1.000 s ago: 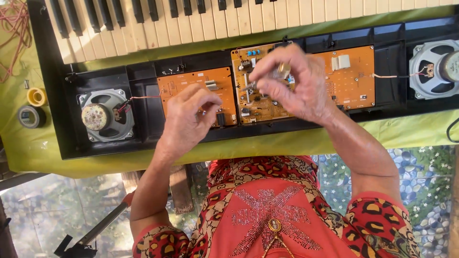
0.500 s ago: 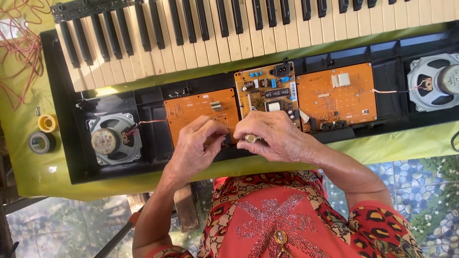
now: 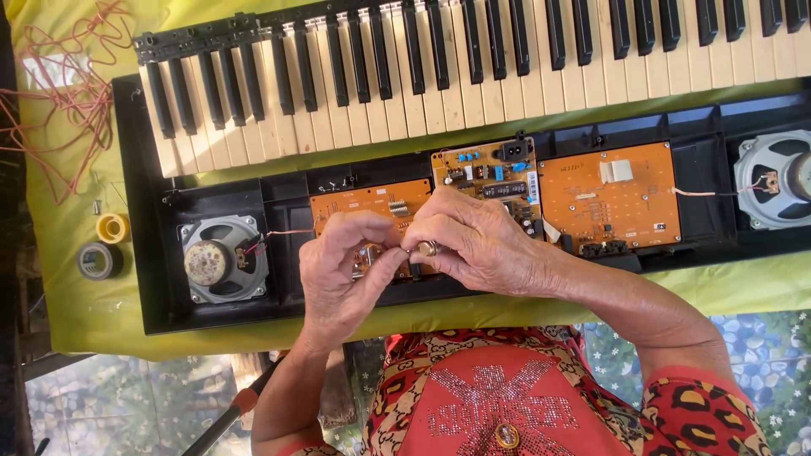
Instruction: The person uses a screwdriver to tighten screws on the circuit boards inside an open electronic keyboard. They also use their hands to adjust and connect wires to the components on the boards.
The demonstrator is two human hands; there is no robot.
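An opened black electronic keyboard point(image 3: 144, 253) lies on a yellow-green cloth, its inner boards bare. My left hand point(image 3: 342, 266) and my right hand point(image 3: 486, 245) meet over the near edge of the left orange circuit board point(image 3: 355, 203). Between the fingertips of both hands sits a small round metal part point(image 3: 427, 248); my right thumb and forefinger pinch it and my left fingers touch it from the other side. The hands hide the lower half of the small middle board point(image 3: 490, 165).
A larger orange board point(image 3: 608, 203) lies right of the hands. Round speakers sit at the left point(image 3: 221, 257) and right point(image 3: 773, 179) ends of the case. Two tape rolls point(image 3: 106, 245) and tangled red wire point(image 3: 76, 110) lie on the cloth point(image 3: 84, 312) at left. A tool handle point(image 3: 236, 405) shows below the table.
My right hand came down from the middle board toward me and joined my left hand at the case's near edge. The view shifted, showing more of the keys.
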